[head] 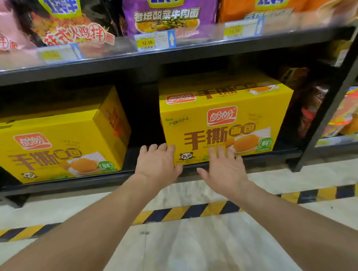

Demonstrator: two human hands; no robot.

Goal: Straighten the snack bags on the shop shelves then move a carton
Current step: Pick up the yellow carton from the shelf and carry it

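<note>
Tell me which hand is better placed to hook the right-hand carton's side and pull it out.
Probably left. The left hand sits at the lower left corner of the carton, beside the open gap. The right hand faces the flat front, away from either side.

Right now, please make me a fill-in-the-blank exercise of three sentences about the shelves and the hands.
The left hand and the right hand reach for the yellow cardboard carton on the ___ of the bottom shelf.
The white price label reading 12.50 hangs below the ___ noodle bag.
A second yellow cardboard carton stands to the ___ of the first.
Missing words: right; purple; left.
</note>
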